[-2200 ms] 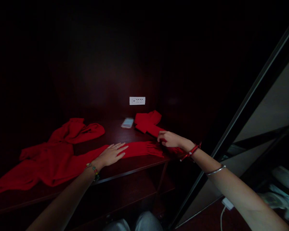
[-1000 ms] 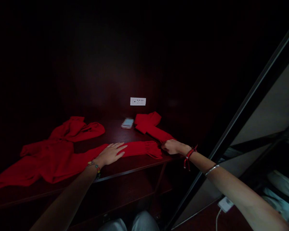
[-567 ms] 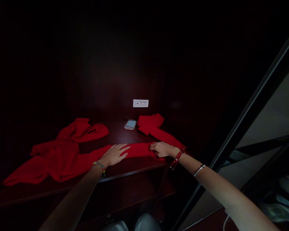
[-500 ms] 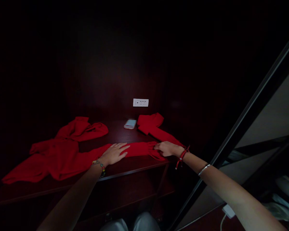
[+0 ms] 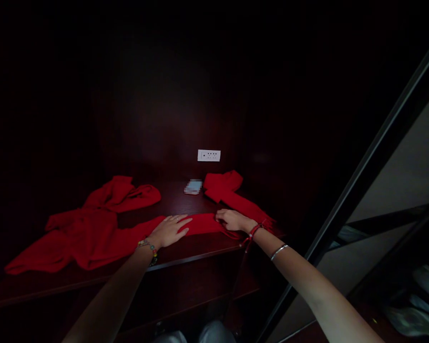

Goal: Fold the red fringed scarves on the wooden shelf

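A long red scarf [image 5: 202,224] with a fringed end lies along the front of a dark wooden shelf [image 5: 175,202]. My left hand [image 5: 169,232] rests on it palm down, fingers spread. At the fringed right end, my right hand [image 5: 233,219] has its fingers curled in and pressed together on the cloth; the fingertips are partly hidden. To the left the scarf bunches into loose folds [image 5: 93,233]. Another red fringed length [image 5: 232,193] lies at the back right, passing behind my right wrist; whether it joins the same scarf I cannot tell.
A small pale blurred object [image 5: 193,186] lies toward the back of the shelf. Above it a white power socket [image 5: 209,156] is set in the dark back panel. A sliding-door frame [image 5: 346,209] runs diagonally at the right. A lower shelf [image 5: 196,290] shows beneath.
My right hand has shifted left along the fringed end, from the fringe tips toward the edge of the woven part. My left hand stays spread on the scarf.
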The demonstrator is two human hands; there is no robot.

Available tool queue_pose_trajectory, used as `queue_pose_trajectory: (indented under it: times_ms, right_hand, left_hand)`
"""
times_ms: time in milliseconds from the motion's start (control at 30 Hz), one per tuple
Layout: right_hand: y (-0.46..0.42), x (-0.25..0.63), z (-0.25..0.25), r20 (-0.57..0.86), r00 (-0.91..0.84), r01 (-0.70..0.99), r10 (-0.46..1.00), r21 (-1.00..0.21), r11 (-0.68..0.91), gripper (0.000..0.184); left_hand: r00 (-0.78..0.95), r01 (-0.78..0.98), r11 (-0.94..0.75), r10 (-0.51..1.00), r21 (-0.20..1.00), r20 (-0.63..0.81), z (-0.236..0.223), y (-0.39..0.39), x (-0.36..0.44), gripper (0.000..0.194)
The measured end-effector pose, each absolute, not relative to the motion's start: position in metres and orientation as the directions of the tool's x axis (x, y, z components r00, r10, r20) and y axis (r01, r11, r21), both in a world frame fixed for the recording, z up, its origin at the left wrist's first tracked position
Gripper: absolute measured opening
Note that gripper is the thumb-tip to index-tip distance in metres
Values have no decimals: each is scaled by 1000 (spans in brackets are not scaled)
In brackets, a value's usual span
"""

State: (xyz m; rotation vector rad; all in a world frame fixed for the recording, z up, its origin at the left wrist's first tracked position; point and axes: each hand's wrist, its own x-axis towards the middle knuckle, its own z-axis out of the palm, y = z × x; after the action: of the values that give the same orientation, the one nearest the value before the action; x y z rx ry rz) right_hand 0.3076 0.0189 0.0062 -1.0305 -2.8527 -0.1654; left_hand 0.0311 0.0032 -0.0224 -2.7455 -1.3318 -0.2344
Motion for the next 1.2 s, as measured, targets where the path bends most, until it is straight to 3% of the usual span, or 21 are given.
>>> queue_pose_trajectory:
  times_ms: [167, 267, 367, 467, 533, 667, 867, 933, 1067, 1200]
  right_hand:
    - [16, 334, 9, -54, -717, 675, 695, 197, 712, 27]
    - [8, 356, 22, -96, -621, 741, 778, 252, 623, 21]
    - [-1, 362, 33, 0, -621, 768, 784, 199, 609, 18]
    - [-4, 343, 34, 206, -677, 734, 707, 107, 671, 25]
    - [0, 323, 27, 264, -699, 702, 664, 79, 708, 28]
    - [15, 301, 9, 144, -721, 692, 678, 93, 716, 26]
    - [17, 341, 13, -11, -647, 742, 762, 219, 633, 18]
    - [11, 351, 20, 37, -628, 765, 778, 213, 607, 18]
    - [4, 336, 26, 274, -655, 750, 704, 121, 650, 24]
    - [11, 305, 12, 199, -731, 677, 653, 91, 730, 25]
  left_hand:
    - [620, 777, -629, 766, 3, 168, -22, 3, 31, 46]
    - [607, 786, -618, 775, 10, 178, -20, 2, 32, 46]
    - [609, 783, -622, 771, 14, 187, -21, 2, 32, 46]
    - [607, 783, -621, 769, 11, 203, -24, 4, 32, 45]
    - [603, 787, -616, 770, -1, 211, -26, 5, 32, 45]
    - [603, 790, -613, 769, -25, 210, -27, 6, 31, 46]
    - [610, 783, -621, 767, -8, 199, -27, 7, 31, 46]
    - [604, 787, -617, 772, 1, 198, -27, 7, 31, 46]
    - [603, 788, -616, 774, 7, 193, -27, 8, 31, 47]
    - [595, 794, -607, 780, 6, 191, -25, 6, 31, 46]
